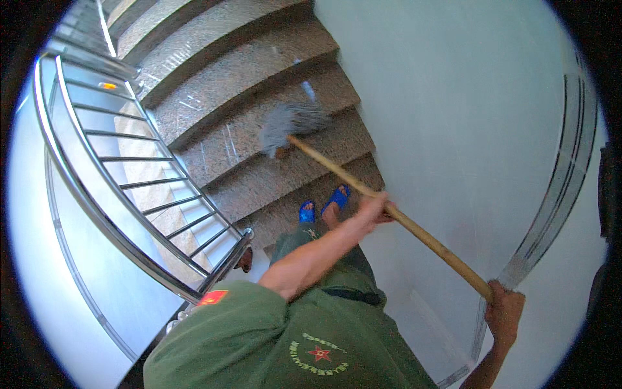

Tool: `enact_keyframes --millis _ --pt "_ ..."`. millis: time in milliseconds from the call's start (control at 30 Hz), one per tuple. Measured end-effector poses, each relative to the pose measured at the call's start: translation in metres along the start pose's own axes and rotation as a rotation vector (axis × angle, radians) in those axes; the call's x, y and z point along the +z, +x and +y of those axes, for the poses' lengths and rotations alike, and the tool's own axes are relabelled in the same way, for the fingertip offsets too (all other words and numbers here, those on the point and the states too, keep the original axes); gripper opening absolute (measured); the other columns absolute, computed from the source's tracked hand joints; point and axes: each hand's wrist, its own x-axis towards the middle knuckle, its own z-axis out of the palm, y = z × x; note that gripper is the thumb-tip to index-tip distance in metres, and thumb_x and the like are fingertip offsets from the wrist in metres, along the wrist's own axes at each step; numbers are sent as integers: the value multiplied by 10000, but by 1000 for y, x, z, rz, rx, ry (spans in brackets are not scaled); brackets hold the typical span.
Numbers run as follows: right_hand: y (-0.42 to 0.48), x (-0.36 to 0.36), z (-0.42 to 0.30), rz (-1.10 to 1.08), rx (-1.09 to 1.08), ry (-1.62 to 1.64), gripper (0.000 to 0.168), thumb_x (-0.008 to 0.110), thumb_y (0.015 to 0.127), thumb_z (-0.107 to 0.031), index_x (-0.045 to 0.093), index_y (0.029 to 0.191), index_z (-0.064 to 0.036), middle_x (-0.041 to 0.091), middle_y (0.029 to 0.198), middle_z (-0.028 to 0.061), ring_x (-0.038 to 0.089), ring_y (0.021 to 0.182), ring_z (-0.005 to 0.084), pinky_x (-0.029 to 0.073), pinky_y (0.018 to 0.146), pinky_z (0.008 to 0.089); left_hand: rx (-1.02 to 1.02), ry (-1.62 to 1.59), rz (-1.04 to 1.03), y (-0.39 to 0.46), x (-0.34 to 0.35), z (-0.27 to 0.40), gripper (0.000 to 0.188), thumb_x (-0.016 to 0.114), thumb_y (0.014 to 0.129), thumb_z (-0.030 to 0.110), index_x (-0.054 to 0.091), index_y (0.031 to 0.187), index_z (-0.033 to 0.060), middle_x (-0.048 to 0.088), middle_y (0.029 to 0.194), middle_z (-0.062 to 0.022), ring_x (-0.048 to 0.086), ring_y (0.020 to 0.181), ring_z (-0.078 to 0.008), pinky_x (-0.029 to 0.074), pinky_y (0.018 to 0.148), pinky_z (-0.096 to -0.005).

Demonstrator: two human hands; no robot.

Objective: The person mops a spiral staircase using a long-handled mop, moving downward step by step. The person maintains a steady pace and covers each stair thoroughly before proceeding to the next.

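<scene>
My left hand [376, 210] is closed around the middle of a wooden mop handle [432, 245]. Near the handle's upper end, at the right of the view, my right hand [505, 309] grips it too. The handle slants down to a grey string mop head [294, 121], blurred, which lies over the edge of a speckled stone stair [252, 141]. Wet-looking shiny streaks show on the treads. My feet, in blue slippers [307, 213], stand on a tread below the mop head.
A curved stainless steel railing [104, 170] borders the stairs on the left. A pale wall [452, 97] rises along their right side, with a grey band [559, 194] on it. More curved steps [194, 53] continue at the top of the view.
</scene>
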Motion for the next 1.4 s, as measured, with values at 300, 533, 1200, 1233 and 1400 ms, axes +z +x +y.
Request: enact_keyframes --millis 300,533,1200,1233,1400 --pt "-37 97 -130 -267 -281 238 311 614 828 -121 604 1134 -67 677 785 99 664 616 248 529 518 404 59 229 388 -127 -205 23 261 532 949 277 559 970 17 651 822 -110 674 751 -286 526 543 -344" --pt "-40 146 -147 -215 -344 379 359 599 859 -179 553 1198 -67 639 776 102 662 641 261 508 519 410 94 201 441 -111 -260 20 204 564 918 278 552 871 79 619 744 -73 660 719 -244 469 510 -331" --pt "-80 252 100 300 107 -35 507 729 754 -27 561 1229 -77 636 814 110 623 717 269 433 633 411 209 233 -162 130 53 -123 230 548 940 219 501 1038 16 635 929 -147 668 785 -315 591 671 -472" --pt "-84 253 104 277 134 -10 512 724 758 -24 558 1239 -75 643 831 113 626 717 269 434 623 411 172 245 -177 131 79 -121 218 552 937 216 515 1012 15 637 930 -147 674 776 -320 594 661 -475" --pt "-85 253 114 269 86 -42 504 710 764 -17 550 1241 -42 672 891 136 646 706 284 444 580 422 124 234 -89 177 99 -144 197 589 908 204 541 935 14 642 859 -144 681 736 -305 598 631 -454"
